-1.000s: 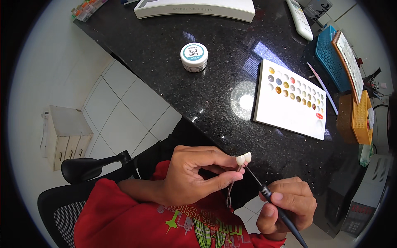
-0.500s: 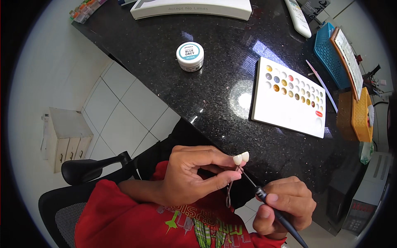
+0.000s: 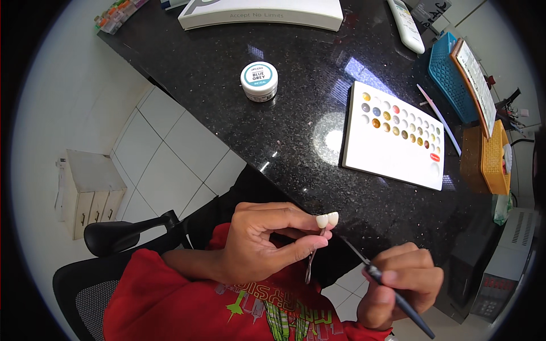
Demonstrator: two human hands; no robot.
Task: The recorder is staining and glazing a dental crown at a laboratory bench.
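My left hand (image 3: 267,238) pinches a slim metal holder (image 3: 310,266) between thumb and fingers. At the holder's upper end, just beyond the fingertips, stand two white, tooth-shaped dental crowns (image 3: 327,220) side by side. My right hand (image 3: 398,284), low on the right, grips a dental hand instrument (image 3: 392,292) with a dark handle and a thin metal tip. That tip points up and left toward the crowns, a short gap away from them. My fingers hide part of the holder.
On the black speckled table (image 3: 296,148) lie a white mixing palette (image 3: 392,162) with coloured wells and a white jar (image 3: 259,82). A pale stick (image 3: 441,119), a blue basket (image 3: 449,79) and a yellow basket (image 3: 496,162) are at the right. A white box (image 3: 261,17) sits at the back.
My right hand has drawn the instrument down and right, so its tip has come away from the crowns. The crowns have shifted slightly left and turned a little.
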